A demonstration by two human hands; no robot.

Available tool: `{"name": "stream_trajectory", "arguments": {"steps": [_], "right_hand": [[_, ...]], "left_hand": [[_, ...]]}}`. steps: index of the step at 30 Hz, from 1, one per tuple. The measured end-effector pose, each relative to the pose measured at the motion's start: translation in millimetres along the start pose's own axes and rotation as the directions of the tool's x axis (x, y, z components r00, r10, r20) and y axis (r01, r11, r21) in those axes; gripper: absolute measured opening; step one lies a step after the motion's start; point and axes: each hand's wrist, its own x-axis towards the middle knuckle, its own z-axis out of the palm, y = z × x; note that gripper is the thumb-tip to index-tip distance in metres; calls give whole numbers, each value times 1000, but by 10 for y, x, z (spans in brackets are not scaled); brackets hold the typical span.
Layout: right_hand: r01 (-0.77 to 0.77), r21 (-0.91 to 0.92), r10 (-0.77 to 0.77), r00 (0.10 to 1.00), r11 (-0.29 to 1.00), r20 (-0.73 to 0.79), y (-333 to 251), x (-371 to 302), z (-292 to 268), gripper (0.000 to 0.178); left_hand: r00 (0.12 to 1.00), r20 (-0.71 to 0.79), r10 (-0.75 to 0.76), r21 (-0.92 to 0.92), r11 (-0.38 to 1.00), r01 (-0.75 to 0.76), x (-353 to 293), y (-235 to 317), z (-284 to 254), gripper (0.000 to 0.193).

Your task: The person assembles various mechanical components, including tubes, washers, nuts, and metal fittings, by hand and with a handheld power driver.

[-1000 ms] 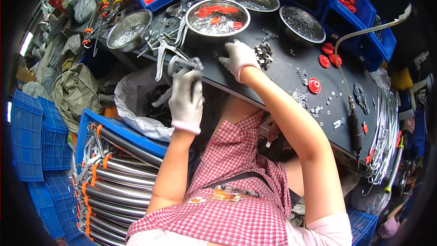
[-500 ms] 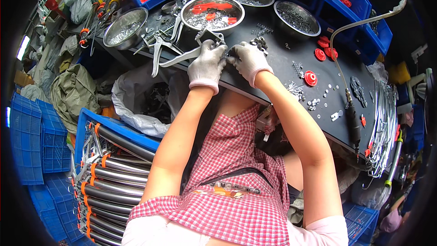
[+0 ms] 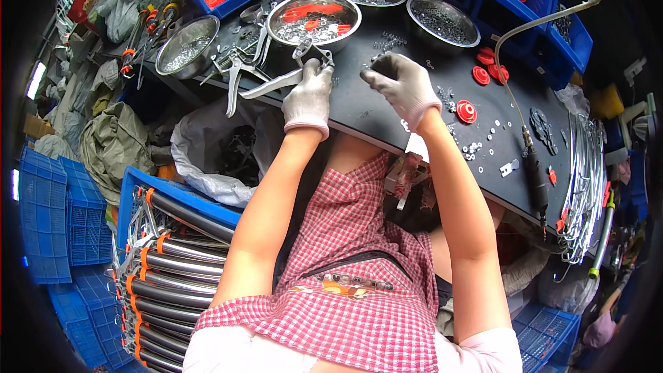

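Observation:
My left hand [image 3: 309, 99], in a pale work glove, is closed round a metal lever handle [image 3: 275, 85] with a bracket-like head above the fingers, near the table's front edge. To its right, apart from it, my gloved right hand [image 3: 404, 88] hovers over the black tabletop with fingers curled and thumb drawn in. A tiny dark thing shows at its fingertips, too small to name. Left of my left hand lie more metal lever handles [image 3: 238, 72]. Just beyond the hands stands a steel bowl [image 3: 314, 41] of small metal parts and red pieces.
More steel bowls [image 3: 369, 1] [image 3: 442, 36] [image 3: 181, 69] hold small parts. Blue bins [image 3: 231, 3] with red pieces stand behind. Red discs [image 3: 467, 111], washers and a hanging screwdriver-like tool [image 3: 534, 183] are at right. Below left, a blue crate [image 3: 183, 199] holds dark tubes beside a white sack [image 3: 200, 183].
My right hand has drawn away from my left, moving right. My left hand stays nearly in place with the lever handle. The view has shifted slightly.

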Motion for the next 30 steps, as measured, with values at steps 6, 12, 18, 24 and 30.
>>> {"name": "stream_trajectory", "arguments": {"steps": [6,12,18,24,30], "right_hand": [[-78,337,58,996,938,68,-265,-875,-89,9],[-66,420,63,998,905,21,-514,-1240,102,12],[-162,478,172,985,864,24,-583,-1412,18,14],[-122,568,135,991,814,19,-493,-1586,-118,14],[-33,434,68,995,900,-67,-428,-1725,-156,10]], "left_hand": [[965,120,-232,-929,316,191,-506,28,-497,16],[956,291,37,-863,442,246,-828,407,-1036,29],[985,79,151,-871,491,-5,-910,495,-985,27],[973,126,191,-906,421,35,-933,715,-1099,19],[961,217,173,-866,488,108,-988,804,-1082,22]]}}
